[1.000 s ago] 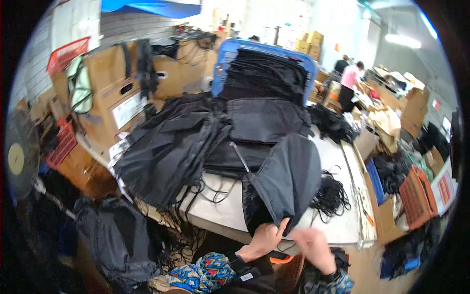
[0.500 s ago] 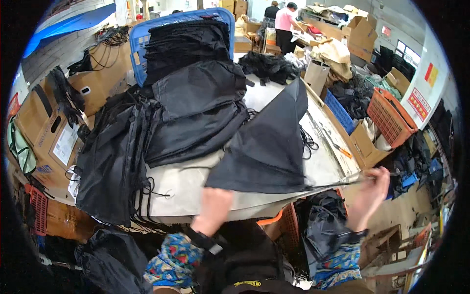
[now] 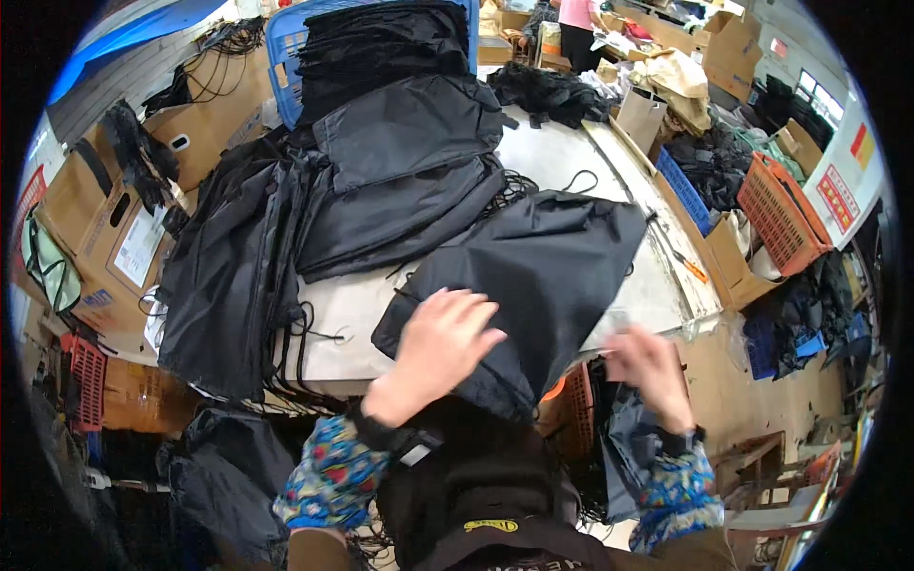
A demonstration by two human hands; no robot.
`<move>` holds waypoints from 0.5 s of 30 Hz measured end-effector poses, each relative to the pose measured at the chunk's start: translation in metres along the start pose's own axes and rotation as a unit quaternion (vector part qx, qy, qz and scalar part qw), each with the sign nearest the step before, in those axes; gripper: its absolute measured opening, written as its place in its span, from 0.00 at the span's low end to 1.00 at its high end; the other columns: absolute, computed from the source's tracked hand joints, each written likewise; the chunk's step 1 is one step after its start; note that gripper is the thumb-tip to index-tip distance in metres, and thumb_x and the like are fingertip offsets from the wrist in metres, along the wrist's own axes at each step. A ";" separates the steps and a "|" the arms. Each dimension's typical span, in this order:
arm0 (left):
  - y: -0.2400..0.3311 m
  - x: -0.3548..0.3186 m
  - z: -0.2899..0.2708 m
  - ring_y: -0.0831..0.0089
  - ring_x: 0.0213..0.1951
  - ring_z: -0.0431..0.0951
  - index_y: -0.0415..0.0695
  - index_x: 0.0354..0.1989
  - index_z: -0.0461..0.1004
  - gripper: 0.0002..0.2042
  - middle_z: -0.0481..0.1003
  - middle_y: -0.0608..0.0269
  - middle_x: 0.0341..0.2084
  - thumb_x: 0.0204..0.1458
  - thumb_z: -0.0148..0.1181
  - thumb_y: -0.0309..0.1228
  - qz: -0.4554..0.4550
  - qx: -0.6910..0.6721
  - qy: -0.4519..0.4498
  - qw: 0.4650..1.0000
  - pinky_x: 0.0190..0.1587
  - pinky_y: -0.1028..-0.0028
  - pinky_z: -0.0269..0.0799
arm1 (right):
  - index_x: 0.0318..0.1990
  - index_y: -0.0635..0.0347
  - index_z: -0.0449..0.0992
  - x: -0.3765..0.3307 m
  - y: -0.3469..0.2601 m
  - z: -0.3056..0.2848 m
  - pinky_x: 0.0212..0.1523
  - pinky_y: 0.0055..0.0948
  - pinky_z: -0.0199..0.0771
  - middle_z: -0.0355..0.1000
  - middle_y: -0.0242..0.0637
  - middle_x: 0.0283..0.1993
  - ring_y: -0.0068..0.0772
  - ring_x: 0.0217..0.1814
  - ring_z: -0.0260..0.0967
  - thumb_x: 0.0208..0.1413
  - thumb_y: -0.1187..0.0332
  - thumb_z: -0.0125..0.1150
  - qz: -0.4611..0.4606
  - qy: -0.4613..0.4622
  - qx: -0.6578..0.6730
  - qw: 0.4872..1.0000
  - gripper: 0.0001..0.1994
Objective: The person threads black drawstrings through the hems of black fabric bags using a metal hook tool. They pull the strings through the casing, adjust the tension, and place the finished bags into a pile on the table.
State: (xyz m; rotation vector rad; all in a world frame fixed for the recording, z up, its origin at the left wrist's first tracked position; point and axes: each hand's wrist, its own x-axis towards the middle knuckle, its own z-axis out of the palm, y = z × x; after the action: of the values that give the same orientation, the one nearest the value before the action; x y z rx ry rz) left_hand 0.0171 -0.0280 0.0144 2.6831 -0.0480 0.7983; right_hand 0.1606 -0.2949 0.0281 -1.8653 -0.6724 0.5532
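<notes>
A black drawstring bag (image 3: 538,281) of thin fabric lies across the front of the white table (image 3: 328,357), its lower corner hanging over the edge. My left hand (image 3: 443,344) rests on the near left part of this bag, fingers stretched out and holding nothing. Just past the bag's right side, over the table edge, is my right hand (image 3: 652,371). Its fingers are smeared by motion, so I cannot make out whether they hold anything. Black cord (image 3: 581,181) loops out beyond the bag's far side.
Stacked black bags (image 3: 409,143) fill the table's left and middle, with a blue basket (image 3: 286,67) behind. An orange-handled tool (image 3: 690,268) lies at the right edge. Cardboard boxes (image 3: 105,247) stand left; an orange crate (image 3: 783,214) stands right. Another person (image 3: 576,29) works at the back.
The bag, held up and stretched by its cord before, now lies flat on the table. My left hand has moved up onto it and opened; my right hand has come inward, away from the cord.
</notes>
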 end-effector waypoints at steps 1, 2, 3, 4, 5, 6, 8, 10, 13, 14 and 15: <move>-0.001 -0.005 0.017 0.59 0.52 0.70 0.40 0.43 0.72 0.18 0.72 0.53 0.46 0.51 0.57 0.41 0.061 0.081 0.001 0.995 0.54 0.59 0.64 | 0.45 0.67 0.72 0.014 -0.018 0.031 0.33 0.20 0.71 0.71 0.33 0.36 0.20 0.30 0.71 0.63 0.70 0.47 -0.079 -0.104 0.053 0.990 0.11; 0.001 -0.014 0.034 0.57 0.57 0.65 0.41 0.47 0.70 0.20 0.67 0.53 0.53 0.50 0.57 0.41 0.063 0.080 -0.052 0.993 0.59 0.58 0.58 | 0.44 0.68 0.71 0.023 -0.021 0.053 0.37 0.18 0.68 0.70 0.30 0.31 0.19 0.32 0.69 0.63 0.69 0.48 -0.081 -0.157 0.096 0.980 0.11; 0.008 -0.022 0.043 0.58 0.55 0.66 0.41 0.44 0.71 0.18 0.67 0.55 0.53 0.49 0.58 0.39 0.079 0.067 -0.050 0.993 0.56 0.60 0.62 | 0.43 0.68 0.71 0.033 -0.011 0.062 0.40 0.20 0.68 0.70 0.33 0.34 0.21 0.33 0.70 0.63 0.71 0.46 -0.146 -0.170 -0.007 0.975 0.10; 0.016 -0.034 0.048 0.59 0.53 0.67 0.41 0.43 0.71 0.17 0.67 0.55 0.52 0.49 0.59 0.38 0.066 0.042 -0.067 0.995 0.53 0.63 0.63 | 0.41 0.68 0.71 0.042 0.007 0.068 0.42 0.22 0.68 0.69 0.36 0.38 0.22 0.34 0.70 0.62 0.71 0.47 -0.154 -0.168 -0.045 0.973 0.09; 0.024 -0.053 0.045 0.60 0.50 0.68 0.41 0.42 0.72 0.16 0.68 0.55 0.51 0.48 0.60 0.37 0.043 0.026 -0.088 0.995 0.51 0.65 0.65 | 0.38 0.66 0.72 0.051 0.025 0.078 0.43 0.23 0.67 0.68 0.38 0.40 0.22 0.33 0.70 0.62 0.71 0.47 -0.118 -0.148 -0.020 0.982 0.09; 0.029 -0.069 0.039 0.63 0.46 0.69 0.42 0.36 0.72 0.12 0.69 0.58 0.46 0.46 0.61 0.34 0.061 0.047 -0.089 0.993 0.43 0.69 0.67 | 0.36 0.67 0.72 0.057 0.037 0.081 0.43 0.23 0.66 0.68 0.38 0.40 0.22 0.32 0.70 0.62 0.70 0.47 -0.113 -0.131 -0.023 0.985 0.09; 0.034 -0.122 0.040 0.62 0.33 0.73 0.43 0.28 0.71 0.08 0.70 0.60 0.30 0.48 0.60 0.33 -0.026 -0.038 -0.139 0.989 0.32 0.67 0.69 | 0.34 0.67 0.72 0.071 0.043 0.086 0.39 0.24 0.68 0.67 0.40 0.40 0.24 0.30 0.70 0.61 0.69 0.48 -0.117 -0.111 -0.017 0.987 0.10; 0.036 -0.169 0.048 0.59 0.27 0.74 0.40 0.32 0.73 0.07 0.73 0.56 0.27 0.50 0.59 0.31 -0.136 -0.118 -0.258 0.949 0.30 0.67 0.71 | 0.32 0.68 0.71 0.091 0.044 0.091 0.35 0.26 0.70 0.66 0.41 0.38 0.26 0.27 0.71 0.60 0.67 0.49 -0.157 -0.110 -0.048 0.980 0.11; 0.046 -0.167 0.054 0.63 0.27 0.75 0.37 0.34 0.74 0.07 0.74 0.54 0.29 0.51 0.59 0.28 -0.293 -0.218 -0.090 0.927 0.30 0.71 0.71 | 0.31 0.69 0.72 0.118 0.044 0.104 0.35 0.27 0.70 0.66 0.43 0.36 0.28 0.28 0.71 0.60 0.66 0.50 -0.125 -0.106 -0.043 0.986 0.12; 0.053 -0.153 0.055 0.65 0.27 0.76 0.36 0.35 0.74 0.07 0.74 0.54 0.30 0.51 0.58 0.27 -0.349 -0.250 0.021 0.903 0.31 0.72 0.71 | 0.30 0.69 0.72 0.124 0.044 0.109 0.35 0.27 0.71 0.65 0.43 0.37 0.28 0.28 0.71 0.59 0.66 0.50 -0.097 -0.102 -0.021 0.990 0.13; 0.055 -0.137 0.056 0.72 0.27 0.75 0.35 0.35 0.74 0.06 0.74 0.57 0.28 0.52 0.58 0.25 -0.400 -0.276 0.094 0.869 0.31 0.74 0.70 | 0.30 0.69 0.72 0.125 0.044 0.110 0.35 0.26 0.71 0.64 0.43 0.38 0.28 0.28 0.71 0.59 0.66 0.50 -0.096 -0.099 -0.028 0.990 0.13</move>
State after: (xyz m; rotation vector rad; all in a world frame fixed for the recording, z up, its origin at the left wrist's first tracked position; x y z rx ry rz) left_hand -0.0760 -0.1069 -0.0861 1.8052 0.7231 0.6233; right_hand 0.1909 -0.1508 -0.0615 -1.7863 -0.9971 0.6042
